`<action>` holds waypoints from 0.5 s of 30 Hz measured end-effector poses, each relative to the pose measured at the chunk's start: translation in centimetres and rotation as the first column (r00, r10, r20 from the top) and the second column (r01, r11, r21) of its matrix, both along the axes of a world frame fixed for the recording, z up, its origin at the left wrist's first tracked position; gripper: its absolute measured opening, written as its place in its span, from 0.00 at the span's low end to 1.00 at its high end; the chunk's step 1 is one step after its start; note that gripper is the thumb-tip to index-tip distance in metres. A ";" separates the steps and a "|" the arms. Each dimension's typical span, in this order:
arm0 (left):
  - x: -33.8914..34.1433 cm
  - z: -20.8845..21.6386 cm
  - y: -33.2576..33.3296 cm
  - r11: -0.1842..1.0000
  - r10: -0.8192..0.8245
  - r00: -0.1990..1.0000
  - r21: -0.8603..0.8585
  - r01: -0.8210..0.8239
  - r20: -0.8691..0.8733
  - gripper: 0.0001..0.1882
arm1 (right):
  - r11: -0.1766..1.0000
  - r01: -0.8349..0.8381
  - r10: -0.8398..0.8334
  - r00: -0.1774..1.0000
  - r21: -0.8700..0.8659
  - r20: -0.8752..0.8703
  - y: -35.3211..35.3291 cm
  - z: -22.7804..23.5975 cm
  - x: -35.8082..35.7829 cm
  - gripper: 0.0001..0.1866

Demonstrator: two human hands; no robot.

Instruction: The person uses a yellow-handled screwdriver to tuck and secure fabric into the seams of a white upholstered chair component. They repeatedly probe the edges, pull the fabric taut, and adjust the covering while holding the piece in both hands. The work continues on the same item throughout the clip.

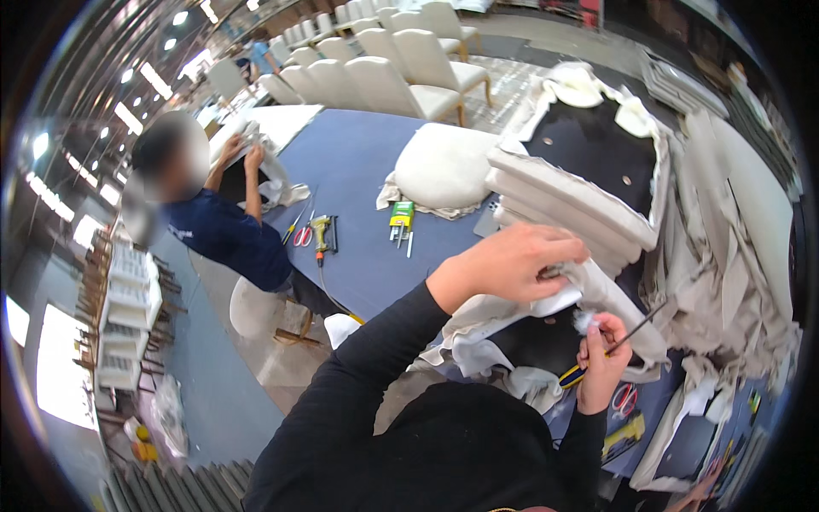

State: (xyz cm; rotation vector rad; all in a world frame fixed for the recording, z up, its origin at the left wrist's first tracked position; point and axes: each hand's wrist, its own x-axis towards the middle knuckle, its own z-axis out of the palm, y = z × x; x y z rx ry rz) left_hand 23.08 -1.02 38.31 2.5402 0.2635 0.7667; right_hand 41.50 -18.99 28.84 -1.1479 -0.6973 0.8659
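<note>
In front of me a seat pad (539,343) lies with its dark underside up, cream fabric (610,294) loose around its rim. My left hand (516,263) is closed on the fabric along the pad's far edge, fingers curled over it. My right hand (604,357) holds a screwdriver (636,329); its yellow and black handle sticks out below the palm and its long shaft points up to the right. Thumb and forefinger of that hand also pinch a tuft of white stuffing (584,320), just above the pad's dark underside.
Upholstered pads (563,200) are stacked behind my hands, with draped fabric (717,256) to the right. Red scissors (624,399) and a yellow staple gun (623,437) lie near my right forearm. Across the blue table (358,154), a co-worker (226,230) handles fabric beside another staple gun (321,235).
</note>
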 end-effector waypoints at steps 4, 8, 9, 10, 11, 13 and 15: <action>-1.3 -1.2 -0.6 0.995 -0.073 0.988 0.076 0.063 0.136 0.15 | 0.990 -0.029 0.044 0.994 0.139 -0.101 1.2 -0.7 -0.6 0.04; -1.2 -1.1 -1.1 0.989 -0.118 0.973 0.112 0.097 0.197 0.08 | 0.968 -0.152 0.177 0.977 0.198 -0.118 1.3 -1.5 -0.3 0.04; -1.1 -0.9 -1.2 0.992 -0.108 0.979 0.091 0.093 0.175 0.07 | 0.947 -0.218 0.264 0.947 0.237 -0.183 1.0 -1.6 -0.5 0.03; -1.0 -0.5 -1.3 0.994 -0.098 0.984 0.070 0.088 0.151 0.07 | 0.933 -0.268 0.318 0.926 0.239 -0.203 0.7 -1.5 -0.7 0.04; -1.0 -0.2 -1.4 0.995 -0.089 0.988 0.050 0.083 0.127 0.08 | 0.917 -0.318 0.371 0.902 0.241 -0.222 0.4 -1.5 -0.9 0.06; -0.3 -0.3 -1.6 0.996 -0.058 0.986 0.072 0.047 0.154 0.11 | 0.924 -0.314 0.368 0.884 0.218 -0.289 -0.1 -1.2 -2.1 0.13; 0.8 -0.8 -1.8 0.999 -0.006 0.981 0.050 -0.003 0.191 0.12 | 0.926 -0.350 0.375 0.899 0.140 -0.226 -0.4 -1.1 -2.1 0.15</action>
